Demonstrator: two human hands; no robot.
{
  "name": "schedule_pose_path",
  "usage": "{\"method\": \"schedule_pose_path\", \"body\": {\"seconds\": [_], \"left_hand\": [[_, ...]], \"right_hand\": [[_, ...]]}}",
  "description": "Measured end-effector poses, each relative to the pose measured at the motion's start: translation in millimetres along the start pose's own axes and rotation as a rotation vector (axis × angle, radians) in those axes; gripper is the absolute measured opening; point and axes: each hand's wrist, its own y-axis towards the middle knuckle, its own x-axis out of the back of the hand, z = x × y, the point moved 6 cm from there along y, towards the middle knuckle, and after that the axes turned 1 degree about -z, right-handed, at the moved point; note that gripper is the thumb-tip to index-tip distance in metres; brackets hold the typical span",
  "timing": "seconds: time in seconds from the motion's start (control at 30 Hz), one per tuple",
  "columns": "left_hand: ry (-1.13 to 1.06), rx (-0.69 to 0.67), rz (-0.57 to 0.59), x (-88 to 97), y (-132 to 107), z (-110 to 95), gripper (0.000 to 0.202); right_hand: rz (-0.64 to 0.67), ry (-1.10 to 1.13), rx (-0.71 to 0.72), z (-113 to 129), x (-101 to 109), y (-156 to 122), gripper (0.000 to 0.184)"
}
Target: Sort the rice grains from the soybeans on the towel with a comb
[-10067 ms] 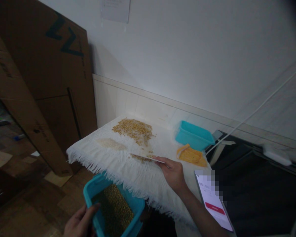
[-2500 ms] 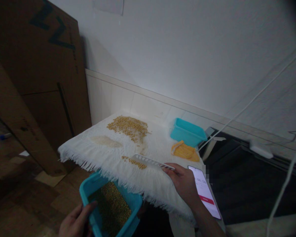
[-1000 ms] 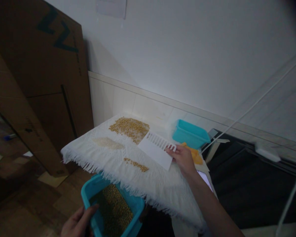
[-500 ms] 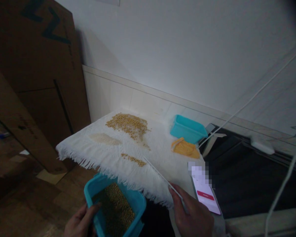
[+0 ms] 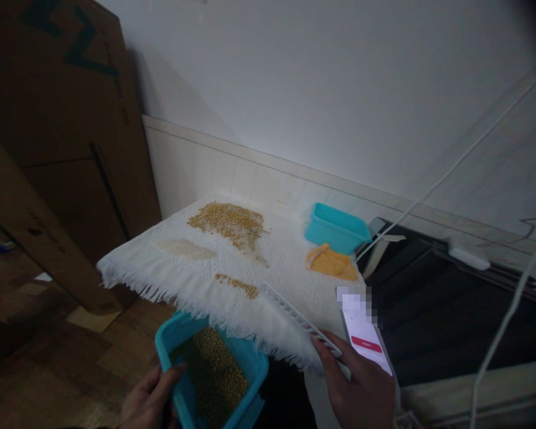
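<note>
My left hand [image 5: 149, 393] grips the left rim of a turquoise plastic bin [image 5: 259, 364], its thumb over the edge. Yellow soybean-like beans [image 5: 226, 366] and smaller dark green grains [image 5: 195, 372] lie inside. The bin is just below the fringed edge of a white cloth [image 5: 290, 256]. Pinched in my right hand [image 5: 361, 387] is a white slotted plastic strip [image 5: 295, 316], its far end beside a short row of beans [image 5: 236, 285] on the cloth. Farther back are a larger bean pile [image 5: 227, 221] and a patch of pale grains [image 5: 185, 248].
A second turquoise bin [image 5: 338, 229] stands at the back right, with a yellow cloth [image 5: 333, 262] before it. A phone [image 5: 366, 333] lies near my right hand. Cardboard boxes [image 5: 67, 101] stand left, and a white cable [image 5: 446, 179] crosses the right side.
The strip in my right hand has turned, so its slotted face shows instead of its thin edge. The view has shifted slightly. My left hand still holds the bin.
</note>
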Motion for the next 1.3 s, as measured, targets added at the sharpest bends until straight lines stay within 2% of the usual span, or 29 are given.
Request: {"method": "schedule_pose_path", "body": {"seconds": [0.1,0.23,0.4,0.53,0.77,1.13,1.3], "left_hand": [[-0.008,0.004,0.028,2.7,5.1,5.2,0.034],[-0.015,0.012,0.008,6.8,8.4,8.5,0.035],[-0.011,-0.012,0.027,8.1,11.0,7.9,0.034],[-0.007,-0.040,0.019,8.2,11.8,4.4,0.036],[-0.037,-0.023,0.007,2.3,0.7,-7.3,0.036],[-0.043,-0.023,-0.009,0.4,-4.0,-15.0,0.039],[-0.014,-0.033,-0.027,0.5,-5.1,-16.5,0.041]], "right_hand": [[0.024,-0.001,0.011,-1.7,0.4,-3.0,0.034],[0.027,0.027,-0.025,-7.1,1.0,-6.5,0.031],[0.081,0.045,-0.051,-8.5,-1.8,-5.8,0.033],[0.069,0.059,-0.096,-8.4,-1.0,-4.4,0.034],[0.087,0.066,-0.021,2.7,-0.2,-0.5,0.034],[0.045,0.071,-0.056,-4.7,3.8,-9.6,0.034],[0.115,0.088,0.030,3.4,2.2,-4.7,0.030]]}}
